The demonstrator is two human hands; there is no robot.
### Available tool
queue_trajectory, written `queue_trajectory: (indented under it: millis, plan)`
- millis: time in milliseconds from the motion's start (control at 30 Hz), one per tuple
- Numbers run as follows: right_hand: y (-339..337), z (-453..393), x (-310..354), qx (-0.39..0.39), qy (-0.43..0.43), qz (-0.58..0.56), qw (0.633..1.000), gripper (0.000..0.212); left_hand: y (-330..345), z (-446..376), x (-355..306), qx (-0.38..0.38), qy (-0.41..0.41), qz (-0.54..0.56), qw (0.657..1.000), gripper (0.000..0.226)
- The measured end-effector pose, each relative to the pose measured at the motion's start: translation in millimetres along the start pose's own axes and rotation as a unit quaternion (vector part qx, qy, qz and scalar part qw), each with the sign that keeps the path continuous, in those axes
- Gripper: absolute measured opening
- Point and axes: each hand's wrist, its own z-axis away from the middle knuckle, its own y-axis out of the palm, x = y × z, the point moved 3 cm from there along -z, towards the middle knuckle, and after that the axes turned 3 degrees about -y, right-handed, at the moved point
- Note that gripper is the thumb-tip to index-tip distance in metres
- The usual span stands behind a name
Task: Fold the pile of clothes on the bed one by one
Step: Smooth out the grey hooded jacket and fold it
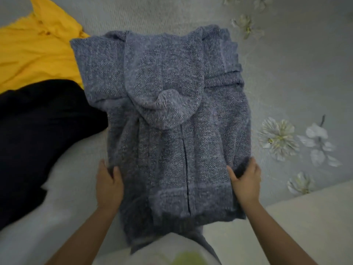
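- Currently, a blue-grey flecked knit hooded jacket [168,119] is lying spread on the pale grey bed [286,73] with its printed white flowers, and everything else here is being placed relative to that jacket.
- Its sleeves are lying tucked in across the body and its hood is lying folded down over the middle, so, judging by that, the side folds of this garment are already made.
- The left hand [108,183] is gripping the jacket's near left edge, thumb on top and fingers curled under the cloth.
- The right hand [246,181] is gripping the near right edge the same way, thumb lying over the knit and fingers wrapped round the side.
- The jacket's hem end is hanging off the near edge of the bed towards the person, so the lengthwise fold, bringing the hem up towards the hood, is seemingly the step in hand and is not yet done.
- Just left of the jacket, a crumpled yellow cloth garment [36,52] is lying unfolded, its edge tucked partly under the jacket's far left corner.
- Left of the jacket and nearer the person, a loose black garment [38,134] is lying in a heap, touching the jacket's left side.
- No finished folded stack is showing anywhere round the jacket, so I judge the task to be in its early part: one garment is partway folded and at least two are waiting.
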Motion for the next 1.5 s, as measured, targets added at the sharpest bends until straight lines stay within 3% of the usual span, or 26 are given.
queue_trajectory:
  millis: [100,200,267,433,600,733,800,867,900,1033,1167,1233,1333,1500]
  plan:
    - [9.6,19.5,-10.2,-0.037,-0.031,0.012,0.999,0.067,9.9,47.1,31.0,-0.006,-0.107,0.036,0.994,0.053]
    - [16.0,23.1,-19.6,-0.017,-0.063,0.075,0.995,0.037,26.8,85.3,37.2,-0.024,-0.102,0.056,0.993,0.043]
    - [13.8,20.2,-19.3,0.000,-0.110,0.062,0.992,0.028,28.5,96.1,32.8,-0.037,-0.076,0.072,0.994,0.041]
    - [-46.7,5.2,-40.4,-0.021,-0.216,0.028,0.976,0.039,-18.5,92.3,42.7,-0.017,0.019,-0.137,0.990,0.064]
    - [-85.1,8.8,-74.1,0.068,-0.325,0.162,0.929,0.018,-64.4,87.8,74.7,0.023,0.033,-0.264,0.964,0.058]
    - [-48.7,28.8,-77.0,0.148,-0.296,0.082,0.940,0.023,-49.8,94.6,101.1,0.025,-0.061,-0.330,0.942,0.060]
    - [-30.0,34.9,-86.5,0.093,-0.162,-0.088,0.978,0.020,-41.2,96.1,100.6,-0.039,-0.087,-0.286,0.953,0.052]
    - [-15.1,42.7,-94.6,0.048,0.002,-0.222,0.974,0.022,-33.2,94.6,91.0,-0.080,-0.068,-0.246,0.963,0.049]
    - [-7.6,46.2,-94.6,0.054,0.028,-0.233,0.971,0.024,-28.9,93.0,85.9,-0.087,-0.056,-0.241,0.965,0.051]
    - [10.9,66.7,-79.6,0.080,-0.007,-0.208,0.975,0.040,-20.6,88.0,77.1,-0.107,-0.077,-0.222,0.966,0.053]
    - [22.1,75.9,-74.7,0.053,0.003,-0.148,0.988,0.055,-18.9,84.2,77.1,-0.115,-0.052,-0.159,0.979,0.029]
    - [19.9,75.4,-70.5,0.060,-0.002,-0.176,0.983,0.053,-22.6,82.4,75.9,-0.119,-0.025,-0.118,0.986,0.020]
    - [-4.3,71.9,-85.1,0.086,-0.072,-0.133,0.985,0.047,-42.2,81.8,78.6,-0.118,-0.012,-0.092,0.989,0.024]
    - [-55.5,79.1,-136.2,0.069,-0.102,-0.028,0.992,0.034,-77.2,72.4,92.1,-0.057,0.007,-0.149,0.987,0.032]
